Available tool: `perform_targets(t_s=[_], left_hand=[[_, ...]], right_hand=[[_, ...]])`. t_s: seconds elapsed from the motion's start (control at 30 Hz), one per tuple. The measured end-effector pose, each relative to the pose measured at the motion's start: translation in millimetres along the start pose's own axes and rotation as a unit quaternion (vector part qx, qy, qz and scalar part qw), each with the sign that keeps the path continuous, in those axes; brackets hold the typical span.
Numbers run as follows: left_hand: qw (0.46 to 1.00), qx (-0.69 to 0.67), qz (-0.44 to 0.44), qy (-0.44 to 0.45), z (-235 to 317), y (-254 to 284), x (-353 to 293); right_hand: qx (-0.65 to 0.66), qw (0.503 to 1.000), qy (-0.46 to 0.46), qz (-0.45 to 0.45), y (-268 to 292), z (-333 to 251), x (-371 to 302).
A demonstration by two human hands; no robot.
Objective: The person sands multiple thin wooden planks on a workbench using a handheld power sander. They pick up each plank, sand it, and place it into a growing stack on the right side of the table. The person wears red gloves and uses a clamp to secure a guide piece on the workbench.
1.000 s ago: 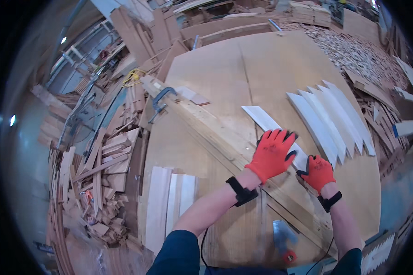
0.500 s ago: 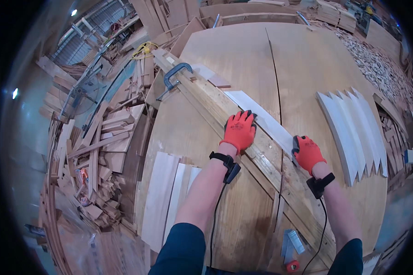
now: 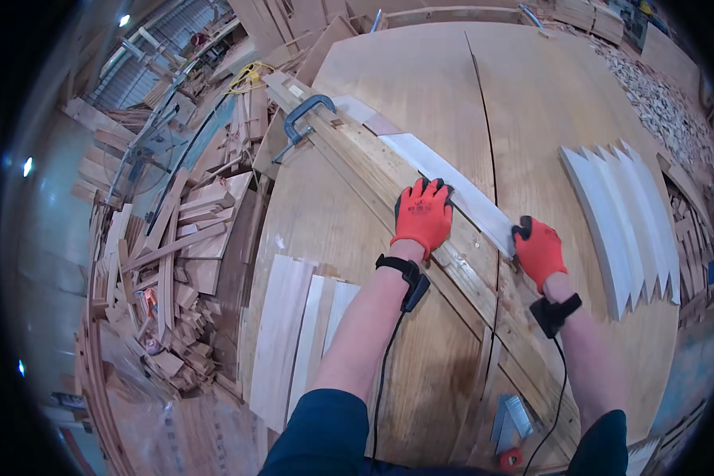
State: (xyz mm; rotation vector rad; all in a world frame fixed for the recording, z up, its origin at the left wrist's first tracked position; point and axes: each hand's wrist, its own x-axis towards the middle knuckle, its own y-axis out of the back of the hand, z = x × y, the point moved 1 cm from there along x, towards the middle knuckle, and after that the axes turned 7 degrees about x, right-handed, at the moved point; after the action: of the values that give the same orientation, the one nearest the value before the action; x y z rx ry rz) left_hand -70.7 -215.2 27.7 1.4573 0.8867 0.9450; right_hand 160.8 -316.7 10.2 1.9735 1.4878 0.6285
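1. On the near side of the long wooden beam (image 3: 365, 163), by its lower end, lies a small red object (image 3: 509, 458); just beyond that, a flat silvery-blue piece (image 3: 512, 420).
2. Also on the beam's near side, farther left and apart from it, several pale boards (image 3: 278, 341) lie side by side.
3. The right hand (image 3: 539, 252), in a red glove with dark fingertips, is just past the beam's far edge, at the lower end of a pale board (image 3: 466, 197). Its fingers are curled there; I cannot tell whether they clamp the board.
4. The left hand (image 3: 423, 216), gloved alike, lies back upward over the beam, fingertips at the pale board's near edge; whether they grip anything I cannot tell.
5. The pale board lies along the beam's far side, slanting the same way.
6. To the right of the beam, well apart, pale strips (image 3: 611, 230) with pointed ends lie in a row.
7. Well left of the beam is a jumbled pile of offcuts (image 3: 166, 262).
8. Near the beam's upper end sits a blue-grey C-shaped clamp (image 3: 305, 111); beyond it, left of that end, is a yellow cord (image 3: 248, 78).
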Motion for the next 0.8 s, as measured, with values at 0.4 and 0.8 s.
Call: perform_targets(t_s=[0.4,0.8], left_hand=[[1.000,0.018,0.007,0.020,-4.7,3.2,34.8],[0.999,0.014,-0.006,0.029,-19.6,-12.6,165.1]], right_hand=[[0.019,0.992,0.004,-0.124,40.4,39.0,-6.7],[0.050,0.984,-0.056,-0.163,46.8,54.5,53.5]])
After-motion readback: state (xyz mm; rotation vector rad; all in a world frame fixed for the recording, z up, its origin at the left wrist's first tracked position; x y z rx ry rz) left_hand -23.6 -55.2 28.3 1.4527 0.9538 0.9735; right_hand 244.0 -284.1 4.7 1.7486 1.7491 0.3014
